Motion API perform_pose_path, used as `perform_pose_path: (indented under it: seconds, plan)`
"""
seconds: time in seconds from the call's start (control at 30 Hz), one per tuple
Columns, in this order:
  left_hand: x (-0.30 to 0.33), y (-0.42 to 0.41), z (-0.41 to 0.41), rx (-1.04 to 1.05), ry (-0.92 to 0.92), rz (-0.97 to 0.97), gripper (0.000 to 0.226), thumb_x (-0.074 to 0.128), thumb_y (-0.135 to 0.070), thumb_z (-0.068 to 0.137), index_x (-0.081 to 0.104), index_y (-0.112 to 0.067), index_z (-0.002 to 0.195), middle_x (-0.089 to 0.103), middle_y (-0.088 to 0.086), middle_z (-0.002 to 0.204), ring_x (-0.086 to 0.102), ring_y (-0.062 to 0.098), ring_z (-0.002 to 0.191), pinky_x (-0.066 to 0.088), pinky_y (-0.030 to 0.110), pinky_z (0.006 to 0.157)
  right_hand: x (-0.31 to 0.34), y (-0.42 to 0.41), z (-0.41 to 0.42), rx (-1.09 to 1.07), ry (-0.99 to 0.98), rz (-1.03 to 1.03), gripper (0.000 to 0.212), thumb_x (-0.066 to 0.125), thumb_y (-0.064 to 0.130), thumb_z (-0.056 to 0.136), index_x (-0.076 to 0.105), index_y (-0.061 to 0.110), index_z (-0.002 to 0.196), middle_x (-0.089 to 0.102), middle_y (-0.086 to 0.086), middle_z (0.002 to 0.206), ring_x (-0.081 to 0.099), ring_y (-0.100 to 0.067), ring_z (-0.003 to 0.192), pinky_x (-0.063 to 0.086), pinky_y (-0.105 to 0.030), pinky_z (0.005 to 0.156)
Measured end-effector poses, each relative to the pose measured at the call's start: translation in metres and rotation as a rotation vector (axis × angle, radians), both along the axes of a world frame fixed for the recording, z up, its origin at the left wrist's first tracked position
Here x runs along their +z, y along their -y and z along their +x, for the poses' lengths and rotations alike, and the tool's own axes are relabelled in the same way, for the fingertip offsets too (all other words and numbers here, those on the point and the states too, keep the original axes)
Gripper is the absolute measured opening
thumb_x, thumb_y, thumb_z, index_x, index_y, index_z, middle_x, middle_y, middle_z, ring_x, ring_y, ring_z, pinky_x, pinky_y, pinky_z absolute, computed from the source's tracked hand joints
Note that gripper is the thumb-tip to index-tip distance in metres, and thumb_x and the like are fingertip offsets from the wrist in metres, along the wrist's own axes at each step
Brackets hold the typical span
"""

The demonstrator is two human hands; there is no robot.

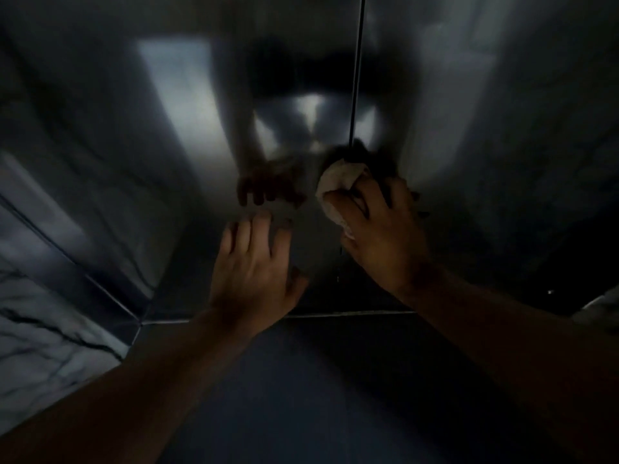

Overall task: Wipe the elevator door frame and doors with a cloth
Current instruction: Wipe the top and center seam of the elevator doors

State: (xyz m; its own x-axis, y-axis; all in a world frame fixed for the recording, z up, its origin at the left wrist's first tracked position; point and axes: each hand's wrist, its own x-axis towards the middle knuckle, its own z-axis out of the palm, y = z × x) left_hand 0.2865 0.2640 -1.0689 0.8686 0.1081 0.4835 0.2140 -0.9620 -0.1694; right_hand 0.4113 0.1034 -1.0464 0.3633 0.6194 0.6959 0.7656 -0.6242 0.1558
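Note:
Two shiny steel elevator doors fill the dim view, shut, with a dark seam running down between them. My right hand grips a bunched white cloth and presses it on the metal right at the seam, low on the doors. My left hand lies flat on the left door with its fingers spread, a little left of the cloth. Both hands are mirrored in the steel above them.
The door frame slants down at the left, beside a marble-patterned wall. A bright sill line marks the doors' bottom edge, with dark floor below it. A pale object shows at the right edge.

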Motion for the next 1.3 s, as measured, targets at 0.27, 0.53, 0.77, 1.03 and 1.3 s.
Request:
perform_pose_path:
  seconds: [0.27,0.53,0.77,1.03,1.3]
  plan:
    - [-0.060,-0.003,-0.001,0.102,-0.081,-0.049,0.068,0.053,-0.049,0.069,0.048,-0.005,0.121,0.048,0.025,0.124,0.046,0.039,0.104,0.035,0.047,0.088,-0.072,-0.004,-0.003,-0.069,-0.073,0.030,0.047,0.059,0.009,0.077,0.062,0.027,0.121,0.056,-0.017,0.129,0.053,-0.047,0.100,0.047,-0.052,0.082]
    - [-0.110,0.002,-0.019,0.159,-0.184,-0.068,0.056,0.053,-0.048,0.072,0.049,-0.009,0.111,0.049,0.017,0.108,0.046,0.037,0.098,0.037,0.046,0.084,-0.140,0.008,-0.011,-0.067,-0.136,-0.176,0.048,0.049,0.013,0.080,0.056,0.026,0.125,0.055,-0.013,0.129,0.053,-0.044,0.097,0.045,-0.052,0.084]
    - [-0.141,0.007,-0.027,0.161,-0.336,-0.165,0.062,0.057,-0.046,0.077,0.046,-0.008,0.125,0.053,0.016,0.117,0.051,0.036,0.107,0.041,0.050,0.092,-0.168,0.008,-0.019,-0.044,-0.292,-0.225,0.051,0.035,0.015,0.080,0.060,0.022,0.124,0.054,-0.015,0.131,0.051,-0.048,0.100,0.047,-0.053,0.082]
    - [-0.151,0.014,-0.017,-0.007,-0.417,-0.247,0.049,0.061,-0.032,0.079,0.053,-0.005,0.119,0.059,0.017,0.116,0.053,0.036,0.110,0.038,0.045,0.097,-0.208,0.006,-0.026,-0.118,-0.446,-0.452,0.049,0.039,0.015,0.089,0.050,0.025,0.135,0.035,-0.008,0.147,0.037,-0.043,0.120,0.039,-0.049,0.091]
    - [-0.163,0.016,-0.021,-0.033,-0.426,-0.320,0.059,0.057,-0.031,0.084,0.045,-0.003,0.135,0.047,0.018,0.140,0.042,0.033,0.132,0.030,0.044,0.111,-0.251,0.001,-0.027,-0.172,-0.625,-0.538,0.047,0.044,0.020,0.093,0.042,0.026,0.140,0.017,-0.002,0.154,0.023,-0.039,0.131,0.032,-0.049,0.102]
